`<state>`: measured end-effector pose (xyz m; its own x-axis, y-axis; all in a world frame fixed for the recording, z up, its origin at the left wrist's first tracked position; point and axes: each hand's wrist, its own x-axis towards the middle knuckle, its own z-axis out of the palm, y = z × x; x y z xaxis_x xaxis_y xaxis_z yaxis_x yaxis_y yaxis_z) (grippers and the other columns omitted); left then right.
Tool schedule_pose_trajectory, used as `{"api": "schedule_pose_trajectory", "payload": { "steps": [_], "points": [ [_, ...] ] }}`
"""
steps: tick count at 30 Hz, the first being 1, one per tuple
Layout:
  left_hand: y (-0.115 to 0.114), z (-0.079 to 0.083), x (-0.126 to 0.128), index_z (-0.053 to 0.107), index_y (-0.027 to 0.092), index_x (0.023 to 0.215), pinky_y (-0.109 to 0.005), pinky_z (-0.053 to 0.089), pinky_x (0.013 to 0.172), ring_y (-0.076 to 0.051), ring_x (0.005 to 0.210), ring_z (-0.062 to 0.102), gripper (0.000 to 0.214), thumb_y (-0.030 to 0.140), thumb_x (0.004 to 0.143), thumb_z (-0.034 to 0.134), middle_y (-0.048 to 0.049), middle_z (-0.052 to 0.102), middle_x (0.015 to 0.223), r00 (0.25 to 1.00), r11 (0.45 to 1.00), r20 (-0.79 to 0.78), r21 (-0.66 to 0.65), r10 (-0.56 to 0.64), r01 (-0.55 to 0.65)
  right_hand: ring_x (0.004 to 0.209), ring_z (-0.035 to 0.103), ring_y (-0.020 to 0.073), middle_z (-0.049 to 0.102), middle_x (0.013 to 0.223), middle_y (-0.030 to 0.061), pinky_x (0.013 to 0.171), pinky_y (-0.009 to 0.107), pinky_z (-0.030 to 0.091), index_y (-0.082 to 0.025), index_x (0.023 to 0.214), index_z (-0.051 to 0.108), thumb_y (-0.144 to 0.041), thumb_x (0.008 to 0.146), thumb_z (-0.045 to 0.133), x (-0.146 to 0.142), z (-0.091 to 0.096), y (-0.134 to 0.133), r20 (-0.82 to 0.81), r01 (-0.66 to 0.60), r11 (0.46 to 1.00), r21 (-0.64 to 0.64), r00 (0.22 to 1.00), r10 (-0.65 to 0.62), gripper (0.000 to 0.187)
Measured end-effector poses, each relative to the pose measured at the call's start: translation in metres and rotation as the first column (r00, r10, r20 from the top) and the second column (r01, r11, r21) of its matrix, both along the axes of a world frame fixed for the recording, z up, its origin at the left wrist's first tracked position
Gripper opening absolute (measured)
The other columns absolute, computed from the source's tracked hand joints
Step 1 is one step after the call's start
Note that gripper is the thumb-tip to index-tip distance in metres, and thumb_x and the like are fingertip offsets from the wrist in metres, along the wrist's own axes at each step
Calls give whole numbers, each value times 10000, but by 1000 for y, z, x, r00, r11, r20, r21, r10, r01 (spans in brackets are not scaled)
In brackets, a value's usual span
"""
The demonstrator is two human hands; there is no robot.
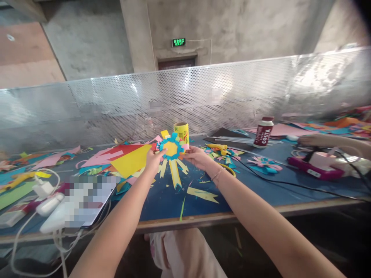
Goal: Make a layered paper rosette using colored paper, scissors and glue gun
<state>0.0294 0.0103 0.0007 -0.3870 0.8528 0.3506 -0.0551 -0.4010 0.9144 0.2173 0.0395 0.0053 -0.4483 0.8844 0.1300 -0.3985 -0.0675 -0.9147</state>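
Note:
Both hands hold up a paper rosette point(172, 150) above the blue table. It has a yellow centre, a frilled blue ring, and pink, yellow and blue tabs around the outside. Yellow strips with notched ends hang below it. My left hand point(155, 159) pinches its left edge, the thumb on the front. At the right edge, my right hand point(198, 157) grips it between thumb and fingers. Behind the rosette stands a yellow roll of tape point(182, 133). A loose pale yellow notched strip point(203, 194) lies on the table below my right hand.
Coloured paper sheets point(130, 161) spread to the left. Chargers, cables and a phone point(100, 204) lie at the front left. Right of my hands are a yellow glue gun point(218, 148), a Costa bottle point(263, 133), another paper rosette point(265, 165) and a purple power strip point(315, 168). Another person's arm point(333, 143) reaches in.

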Motion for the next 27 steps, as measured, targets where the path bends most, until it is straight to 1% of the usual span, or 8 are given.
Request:
{"api": "schedule_pose_trajectory", "payload": {
  "steps": [4, 7, 12, 15, 18, 23, 27],
  "points": [
    [1, -1, 1, 553, 178, 682, -198, 264, 375, -41, 350, 323, 345, 346, 533, 814, 92, 403, 424, 1000, 1000, 6, 8, -21, 21, 710, 686, 131, 712, 784, 37, 698, 219, 574, -143, 849, 652, -49, 564, 771, -2, -2, 0, 25, 17, 1000, 12, 1000, -17, 323],
    [1, -2, 2, 528, 178, 654, -196, 258, 378, -39, 352, 322, 360, 340, 525, 822, 93, 394, 420, 999, 999, -2, -8, -49, 49, 695, 669, 128, 701, 750, 24, 681, 233, 573, -149, 797, 645, -84, 569, 790, -6, -5, 1, 13, 63, 998, 29, 998, -64, 278],
    [3, -3, 3, 544, 172, 661, -201, 266, 384, -40, 356, 341, 360, 324, 504, 828, 80, 440, 448, 996, 996, -3, -20, -87, 87, 689, 648, 129, 683, 722, 18, 649, 235, 554, -153, 747, 632, -95, 559, 794, -9, -9, 2, 17, 127, 990, 55, 992, -128, 255],
    [6, -5, 4, 577, 168, 724, -200, 273, 392, -38, 368, 355, 355, 307, 504, 819, 70, 497, 501, 991, 992, 40, 0, -124, 125, 665, 633, 120, 675, 709, 11, 633, 231, 540, -148, 730, 626, -95, 546, 797, -9, -10, 4, 2, 162, 984, 66, 987, -163, 257],
    [8, -6, 4, 600, 161, 759, -193, 313, 420, -40, 405, 404, 363, 265, 488, 818, 51, 556, 564, 983, 984, 53, 1, -178, 178, 667, 631, 117, 683, 726, 13, 643, 228, 531, -152, 730, 627, -105, 546, 800, -9, -10, 4, -5, 175, 981, 78, 985, -175, 257],
    [6, -7, 5, 606, 156, 777, -188, 350, 431, -57, 454, 465, 369, 255, 494, 822, 23, 601, 621, 984, 984, 39, -22, -175, 176, 660, 630, 114, 679, 716, 5, 643, 227, 529, -167, 725, 610, -143, 540, 818, -7, -8, 4, 16, 176, 978, 108, 984, -179, 280],
    [1, -4, 7, 607, 176, 851, -178, 333, 427, -50, 450, 446, 415, 241, 501, 821, 41, 589, 622, 982, 982, 32, -4, -187, 187, 688, 630, 110, 679, 740, 0, 680, 234, 533, -167, 758, 607, -198, 530, 831, -5, -8, 4, 27, 208, 965, 157, 976, -215, 321]
  ]
}}
